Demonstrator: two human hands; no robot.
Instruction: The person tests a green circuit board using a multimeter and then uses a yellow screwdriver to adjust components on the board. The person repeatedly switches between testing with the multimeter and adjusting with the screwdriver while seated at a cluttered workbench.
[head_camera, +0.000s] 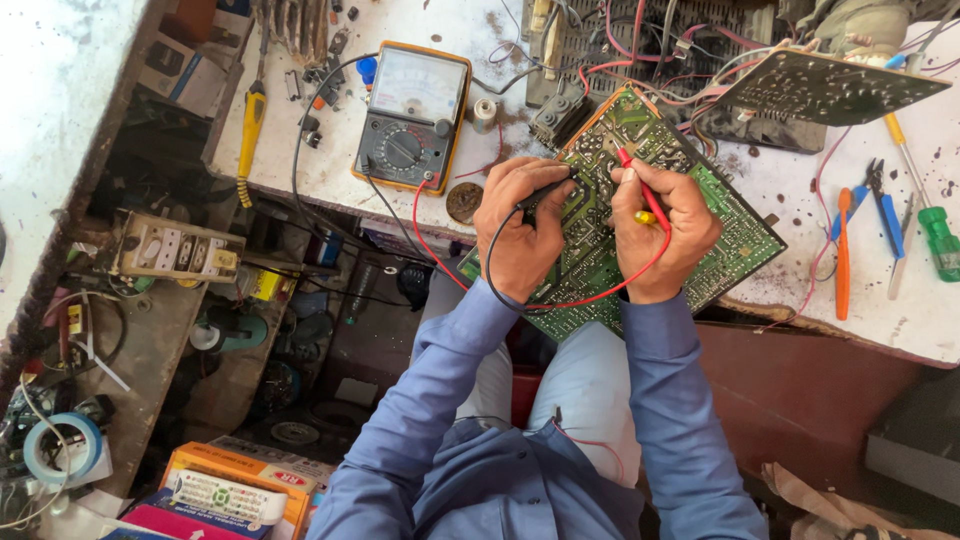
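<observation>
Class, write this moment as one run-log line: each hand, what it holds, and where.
left hand: black probe on green circuit board | right hand: red probe on board | analog multimeter left

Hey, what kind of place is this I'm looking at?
Most likely an electronics repair bench. An analog multimeter sits on the stained worktop, the left hand and right hand press black and red probes to a green circuit board, and screwdrivers and pliers lie nearby.

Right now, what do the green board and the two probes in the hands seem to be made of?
Green circuit board: looks like rigid laminate with a glossy green coating, pale traces and solder dots. Red probe, in the right hand, and black probe, in the left hand: probably smooth moulded plastic; their tips are hidden.
</observation>
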